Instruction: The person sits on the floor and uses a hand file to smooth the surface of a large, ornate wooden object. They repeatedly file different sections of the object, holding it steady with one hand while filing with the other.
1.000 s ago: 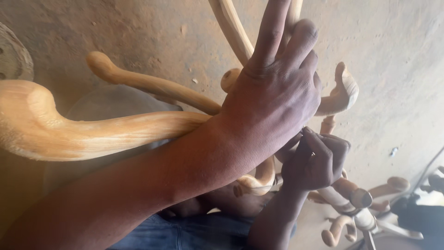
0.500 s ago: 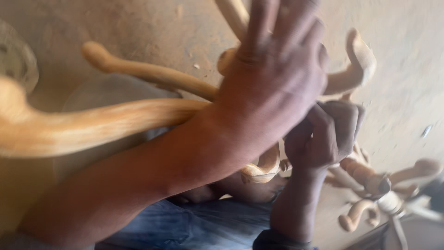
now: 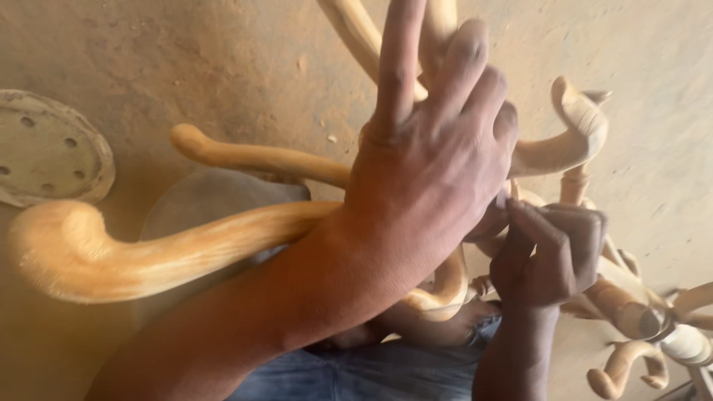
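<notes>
Carved wooden piece: a pale assembly of curved arms (image 3: 148, 256) fills the centre of the frame, over the person's lap.
Left hand: left hand (image 3: 427, 174) lies flat over the middle joint, fingers (image 3: 397, 67) stretched straight up, palm pressing rather than gripping.
Right hand: right hand (image 3: 549, 256), lower right of centre, is curled tight against the joint; whatever it pinches is hidden.
Progress: arms look shaped and smooth but bare, unfinished wood; work at the joint seems under way.
Count: at least four curved arms visible on this piece; more turned wooden parts (image 3: 646, 327) lie at lower right.
Nearby: one round perforated disc (image 3: 44, 152) at the left edge, on the dusty floor (image 3: 223, 67).
</notes>
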